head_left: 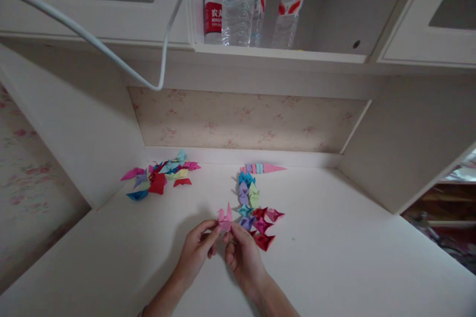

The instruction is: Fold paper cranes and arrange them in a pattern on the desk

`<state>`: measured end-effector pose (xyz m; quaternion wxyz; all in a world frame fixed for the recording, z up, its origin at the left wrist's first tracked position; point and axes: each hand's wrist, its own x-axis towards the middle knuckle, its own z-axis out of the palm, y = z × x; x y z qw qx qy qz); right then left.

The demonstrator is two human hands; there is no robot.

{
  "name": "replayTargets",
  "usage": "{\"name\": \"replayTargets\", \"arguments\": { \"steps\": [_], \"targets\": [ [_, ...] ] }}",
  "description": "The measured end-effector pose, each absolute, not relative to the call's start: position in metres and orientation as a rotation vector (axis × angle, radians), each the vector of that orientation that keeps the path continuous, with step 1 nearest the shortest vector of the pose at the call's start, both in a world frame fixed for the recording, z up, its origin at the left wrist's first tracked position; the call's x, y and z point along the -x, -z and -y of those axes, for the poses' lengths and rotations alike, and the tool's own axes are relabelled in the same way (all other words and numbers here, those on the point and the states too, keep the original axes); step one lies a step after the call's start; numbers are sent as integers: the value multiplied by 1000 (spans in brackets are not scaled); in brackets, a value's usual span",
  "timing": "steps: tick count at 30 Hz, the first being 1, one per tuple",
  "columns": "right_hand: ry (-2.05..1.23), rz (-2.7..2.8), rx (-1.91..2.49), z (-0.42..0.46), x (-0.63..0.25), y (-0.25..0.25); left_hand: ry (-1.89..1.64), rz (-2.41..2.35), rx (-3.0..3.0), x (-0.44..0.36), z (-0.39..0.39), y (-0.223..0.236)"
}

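Both hands pinch a small pink origami crane (225,220) above the white desktop. My left hand (196,247) grips its left side between thumb and fingers. My right hand (243,256) has thumb and forefinger on its lower right side. Close beyond my right hand lie folded paper boats, among them a red paper boat (264,242) and a purple one (247,222). Behind these sit a light green folded piece (254,195), a purple folded piece (243,193) and blue folded pieces (246,178). A pink pointed paper piece with banded sections (262,168) lies at the back.
A heap of colourful folded paper (163,173) lies at the back left of the white desk (334,257). Overhead, a shelf (278,54) holds several plastic bottles (238,10). A white cable or arm (111,54) hangs at upper left. White side panels flank the desk.
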<state>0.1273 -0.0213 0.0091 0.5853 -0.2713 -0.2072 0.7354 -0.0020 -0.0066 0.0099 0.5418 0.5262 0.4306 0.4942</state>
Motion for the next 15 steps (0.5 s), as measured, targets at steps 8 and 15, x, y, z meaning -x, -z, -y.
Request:
{"name": "replayTargets", "arguments": {
  "steps": [8,15],
  "targets": [
    [-1701,480,645,20,-126,-7,-1254,-1145,-1273,8,6,-12],
    [-1723,505,687,13,-126,2,-1188,-1264,-1600,30,-14,-48]
  ]
}}
